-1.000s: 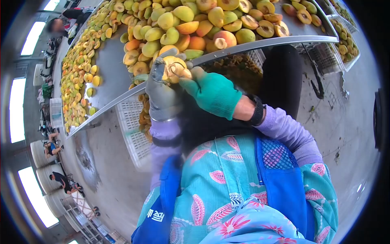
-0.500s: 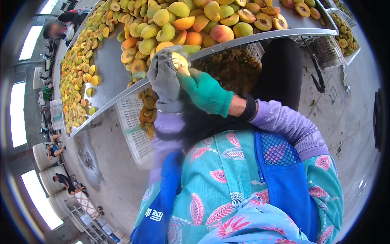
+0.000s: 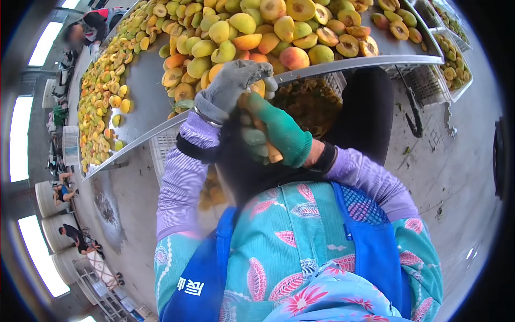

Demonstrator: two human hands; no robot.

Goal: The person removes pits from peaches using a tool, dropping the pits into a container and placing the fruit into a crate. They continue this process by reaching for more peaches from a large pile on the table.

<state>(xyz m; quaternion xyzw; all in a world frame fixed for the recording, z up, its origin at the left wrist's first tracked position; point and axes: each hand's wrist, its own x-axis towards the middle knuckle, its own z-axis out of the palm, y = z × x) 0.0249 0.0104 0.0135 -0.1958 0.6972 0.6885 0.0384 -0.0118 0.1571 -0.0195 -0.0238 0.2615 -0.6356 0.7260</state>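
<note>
My left hand (image 3: 234, 88), in a grey glove, curls around a yellow-orange fruit (image 3: 258, 87) at the table's near edge. My right hand (image 3: 280, 129), in a green glove with grey fingertips, is closed around a wooden handle (image 3: 274, 154) just below and right of it. The far end of the handle's tool is hidden between the hands. Beyond them, halved and whole yellow, green and orange fruit (image 3: 242, 23) lies heaped on the metal table (image 3: 149, 70).
Under the table stand a white crate (image 3: 161, 153) and a dark container of fruit pieces (image 3: 308, 104). More crates with fruit (image 3: 453, 64) are at the right. A co-worker (image 3: 94, 27) is at the upper left; people sit farther off at the left.
My left hand has turned, its forearm swinging left, and its fingers now curl over the fruit. My right hand has rotated, bringing the wooden handle into view. The view has shifted slightly.
</note>
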